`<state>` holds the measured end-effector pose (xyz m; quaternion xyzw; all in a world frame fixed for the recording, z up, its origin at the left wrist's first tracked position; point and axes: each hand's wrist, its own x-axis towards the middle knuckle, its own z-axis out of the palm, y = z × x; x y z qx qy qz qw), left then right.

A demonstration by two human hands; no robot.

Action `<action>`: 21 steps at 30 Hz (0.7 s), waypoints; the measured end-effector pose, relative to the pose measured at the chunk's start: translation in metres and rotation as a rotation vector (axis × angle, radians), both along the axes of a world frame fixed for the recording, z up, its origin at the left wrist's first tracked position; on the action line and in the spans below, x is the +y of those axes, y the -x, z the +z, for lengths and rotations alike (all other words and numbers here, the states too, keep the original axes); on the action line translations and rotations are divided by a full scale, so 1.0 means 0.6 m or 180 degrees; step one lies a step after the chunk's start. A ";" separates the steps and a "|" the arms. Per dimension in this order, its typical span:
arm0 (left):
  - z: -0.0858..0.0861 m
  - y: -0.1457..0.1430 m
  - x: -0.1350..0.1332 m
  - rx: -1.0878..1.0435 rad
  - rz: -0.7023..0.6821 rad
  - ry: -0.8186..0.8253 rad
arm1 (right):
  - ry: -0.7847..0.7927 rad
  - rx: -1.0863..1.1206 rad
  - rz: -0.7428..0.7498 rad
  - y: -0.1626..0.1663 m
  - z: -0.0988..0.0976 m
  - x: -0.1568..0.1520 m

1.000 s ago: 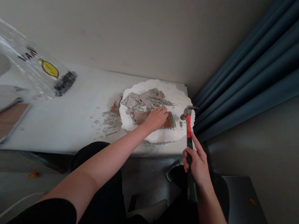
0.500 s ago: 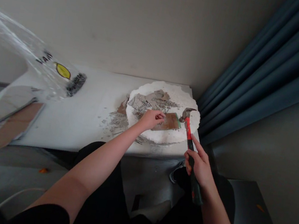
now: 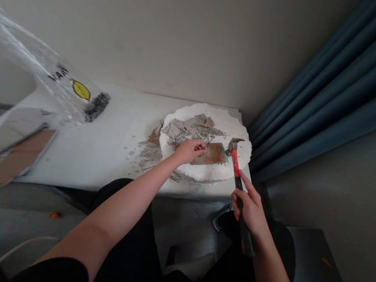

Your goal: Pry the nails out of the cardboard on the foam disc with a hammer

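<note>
My right hand (image 3: pixel 250 206) is wrapped round the dark handle of a claw hammer (image 3: pixel 234 157) with a red neck. The hammer's metal head is just off the right end of a flat brown piece (image 3: pixel 216 155) with a green edge, perhaps a tile. Over the left part of that piece, my left hand (image 3: pixel 189 151) is closed with its fingertips pinched together. What it holds, if anything, is too small to make out. Under both lies a round white slab (image 3: pixel 204 175) with a rough edge. Grey rubble (image 3: pixel 197 126) is heaped on its back left part.
Crumbs and thin dark sticks (image 3: pixel 175 176) lie along the slab's left side on the white table (image 3: pixel 107 147). Clear plastic wrap (image 3: pixel 51 74) hangs at the left. Below it are a dark rod (image 3: pixel 2 151) and a brown board (image 3: pixel 21 159). A blue curtain (image 3: pixel 325 96) borders the right.
The hammer's head has tipped very slightly down and to the left. Both hands keep nearly the same place, and the view has shifted a little.
</note>
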<state>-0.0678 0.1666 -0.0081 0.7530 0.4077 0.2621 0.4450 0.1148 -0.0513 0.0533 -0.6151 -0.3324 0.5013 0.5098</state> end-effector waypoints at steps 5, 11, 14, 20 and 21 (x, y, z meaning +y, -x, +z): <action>-0.001 0.000 0.000 -0.0039 -0.0027 0.0031 | -0.0054 0.0005 0.0038 -0.003 -0.005 -0.002; -0.009 0.002 0.003 -0.0063 -0.0056 0.0011 | -0.0015 -0.0016 0.0019 -0.003 -0.004 -0.002; -0.008 0.002 0.002 -0.0079 -0.0053 0.0029 | 0.0012 -0.0046 0.0017 -0.003 -0.003 -0.002; -0.002 0.001 -0.002 0.0110 -0.0016 -0.0168 | -0.0092 -0.0052 0.0075 -0.001 -0.001 -0.007; -0.002 0.001 -0.003 0.0150 -0.0010 -0.0258 | -0.0142 -0.0040 0.0083 0.000 0.000 -0.009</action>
